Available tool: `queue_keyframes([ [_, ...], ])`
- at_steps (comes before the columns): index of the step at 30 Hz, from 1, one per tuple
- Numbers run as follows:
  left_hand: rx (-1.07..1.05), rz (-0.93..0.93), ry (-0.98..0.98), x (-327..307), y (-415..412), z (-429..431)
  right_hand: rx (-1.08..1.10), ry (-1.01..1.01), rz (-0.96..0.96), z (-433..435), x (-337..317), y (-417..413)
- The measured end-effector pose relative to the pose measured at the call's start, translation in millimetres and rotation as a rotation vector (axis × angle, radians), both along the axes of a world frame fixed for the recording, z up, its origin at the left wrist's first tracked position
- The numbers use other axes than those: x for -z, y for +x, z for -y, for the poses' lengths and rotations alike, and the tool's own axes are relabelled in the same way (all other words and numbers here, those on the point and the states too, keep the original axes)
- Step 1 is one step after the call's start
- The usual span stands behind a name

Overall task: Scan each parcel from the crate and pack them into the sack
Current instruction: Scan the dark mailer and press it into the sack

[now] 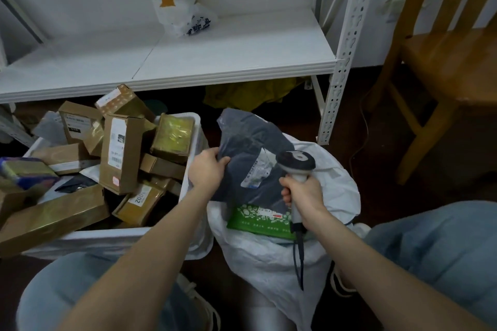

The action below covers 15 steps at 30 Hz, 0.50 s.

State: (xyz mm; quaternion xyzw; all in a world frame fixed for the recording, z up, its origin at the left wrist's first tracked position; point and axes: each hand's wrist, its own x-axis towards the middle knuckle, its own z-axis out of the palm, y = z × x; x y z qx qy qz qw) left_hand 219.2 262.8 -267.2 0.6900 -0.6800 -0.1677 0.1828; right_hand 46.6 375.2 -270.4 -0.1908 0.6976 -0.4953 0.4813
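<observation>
The label (256, 169) on the grey bag (250, 142) is too blurred to read; the green packet (258, 220) lies half hidden beneath that bag.

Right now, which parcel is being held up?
The dark grey plastic mailer bag: the left hand grips its edge above the white woven sack; the brown cardboard boxes lie in the white plastic crate.

I'm in a parcel storeroom: slotted steel shelving (347, 43) beyond my left hand (207, 169), a crate (107, 240) of labelled cardboard parcels (121, 153) left of it, a wooden chair (443, 62) past my right hand (302, 193).
</observation>
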Motion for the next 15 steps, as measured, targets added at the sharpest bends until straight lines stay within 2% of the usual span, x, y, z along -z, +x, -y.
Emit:
queue_keyframes([
  [1, 0.026, 0.012, 0.034, 10.4, -6.8, 2.3, 0.01, 0.019, -0.003, 5.1, 7.6, -3.6],
  [5, 0.012, -0.16, 0.352, 71.0, -31.7, 10.4, 0.048, 0.096, -0.032, 23.2, 40.2, -18.9],
  [6, 0.028, -0.147, 0.394, 85.5, -38.0, 10.6, 0.055, 0.114, -0.042, 27.6, 49.4, -22.5],
  [8, 0.033, -0.056, 0.424, 110.8, -47.5, 12.1, 0.061, 0.147, -0.085, 37.2, 67.5, -29.8],
  [10, 0.106, 0.152, 0.382, 126.1, -54.6, 13.9, 0.026, 0.191, -0.163, 46.5, 81.6, -35.9],
  [12, 0.348, 0.399, 0.241, 131.3, -67.1, 11.3, -0.014, 0.218, -0.198, 55.2, 91.4, -39.9],
  [13, 0.48, 0.442, 0.21, 135.1, -75.0, 8.9, -0.029, 0.228, -0.2, 59.6, 95.8, -40.7],
  [15, 0.649, 0.496, 0.315, 149.5, -86.5, 5.5, -0.051, 0.246, -0.202, 68.2, 103.9, -40.4],
])
